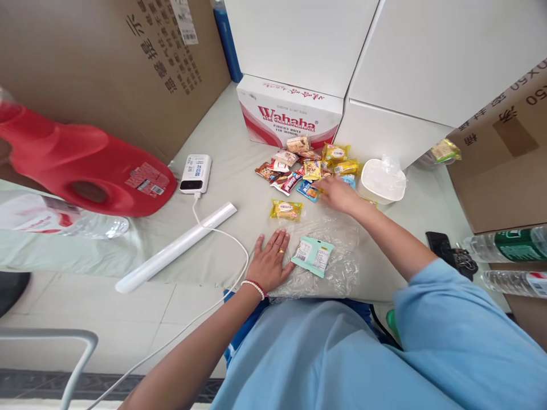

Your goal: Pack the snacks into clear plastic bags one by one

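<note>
The left hand (270, 260) lies open and flat on the clear plastic bag (337, 250) beside a green packet (313, 255). The right hand (337, 195) reaches into the snack packets (305, 165), fingers loosely open over a blue packet (308, 191).

A clear plastic bag (329, 250) lies flat and crinkled at the table's near edge; a pale green packet (313, 255) rests on it, label up, slightly tilted; a heap of small snack packets (305, 168) sits farther back; one yellow packet (286, 209) lies apart between them.

Bright, even light; warped edges
</note>
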{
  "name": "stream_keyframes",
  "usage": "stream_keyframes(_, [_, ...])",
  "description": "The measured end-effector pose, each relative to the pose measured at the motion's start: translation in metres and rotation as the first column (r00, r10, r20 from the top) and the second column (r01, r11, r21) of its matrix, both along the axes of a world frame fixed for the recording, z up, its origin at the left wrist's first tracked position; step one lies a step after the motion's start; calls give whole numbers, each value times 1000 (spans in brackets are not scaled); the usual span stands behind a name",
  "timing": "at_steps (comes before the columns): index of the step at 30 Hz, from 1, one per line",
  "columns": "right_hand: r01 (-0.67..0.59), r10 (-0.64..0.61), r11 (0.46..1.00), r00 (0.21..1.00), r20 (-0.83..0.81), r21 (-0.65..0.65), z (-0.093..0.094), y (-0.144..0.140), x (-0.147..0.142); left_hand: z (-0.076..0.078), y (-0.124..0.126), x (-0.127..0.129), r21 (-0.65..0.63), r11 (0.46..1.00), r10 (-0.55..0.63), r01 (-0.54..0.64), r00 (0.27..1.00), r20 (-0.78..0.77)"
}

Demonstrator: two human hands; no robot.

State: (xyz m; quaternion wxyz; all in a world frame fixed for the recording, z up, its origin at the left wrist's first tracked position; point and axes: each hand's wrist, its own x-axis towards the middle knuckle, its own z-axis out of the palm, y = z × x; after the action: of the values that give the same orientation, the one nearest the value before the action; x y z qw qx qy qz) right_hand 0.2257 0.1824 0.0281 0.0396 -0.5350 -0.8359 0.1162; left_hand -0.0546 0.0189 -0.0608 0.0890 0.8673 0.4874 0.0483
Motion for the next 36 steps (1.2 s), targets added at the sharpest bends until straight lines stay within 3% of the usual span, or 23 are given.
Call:
stream_keyframes(2, [98, -102, 993, 993, 59, 68, -6, 35, -20, 0, 0, 0, 0, 1000, -5, 5, 1000, -12])
stream_keyframes(5, [129, -135, 989, 986, 96, 66, -13, 67, -40, 1, 0, 0, -4, 1000, -7, 7, 1000, -29])
stream_keyframes(9, [212, -212, 965, 977, -17, 152, -5, 62, -35, 5, 0, 2, -15, 1000, 2, -2, 1000, -14])
stream_keyframes(12, [335, -289, 933, 915, -280, 130, 6, 22, -16, 7, 0, 2, -18, 1000, -5, 5, 1000, 17])
stream_keyframes(13, [376, -327, 925, 856, -401, 47, 7, 2, -9, 7, 0, 2, -18, 1000, -11, 12, 1000, 26])
stream_keyframes(15, [348, -422, 906, 697, -580, -240, 3, -45, -1, 6, 0, 1, -19, 999, -26, 26, 999, 39])
stream_keyframes(17, [248, -552, 826, 543, -633, -506, -10, -94, -1, 4, 0, 0, -20, 999, -36, 37, 998, 45])
stream_keyframes(18, [207, -600, 782, 508, -619, -588, -18, -117, -4, 4, 0, 0, -18, 999, -38, 39, 998, 47])
stream_keyframes(20, [220, -625, 744, 561, -542, -631, -32, -155, -12, 3, -1, -1, -12, 999, -40, 41, 998, 49])
stream_keyframes(21, [274, -602, 764, 630, -491, -585, -36, -168, -17, 2, -2, -1, -9, 999, -39, 40, 998, 50])
stream_keyframes(24, [421, -475, 878, 825, -307, -228, -34, -189, -23, 2, -3, 0, -5, 999, -40, 40, 998, 52])
stream_keyframes(25, [406, -420, 907, 868, -263, -108, -30, -191, -24, 2, -3, 0, -6, 999, -43, 43, 998, 54])
stream_keyframes(27, [255, -248, 967, 948, -201, 10, -22, -190, -26, 3, -3, 0, -10, 999, -48, 48, 997, 58])
stream_keyframes(29, [13, -15, 1000, 992, -124, -14, -21, -186, -32, 4, -2, 0, -13, 999, -46, 47, 997, 56])
stream_keyframes(31, [-148, 146, 985, 989, -36, -89, -25, -182, -41, 4, -3, 1, -12, 999, -39, 40, 998, 51])
stream_keyframes(36, [-99, 106, 980, 994, 33, -173, -35, -172, -47, 1, -14, 5, 16, 1000, 13, -14, 997, 80])
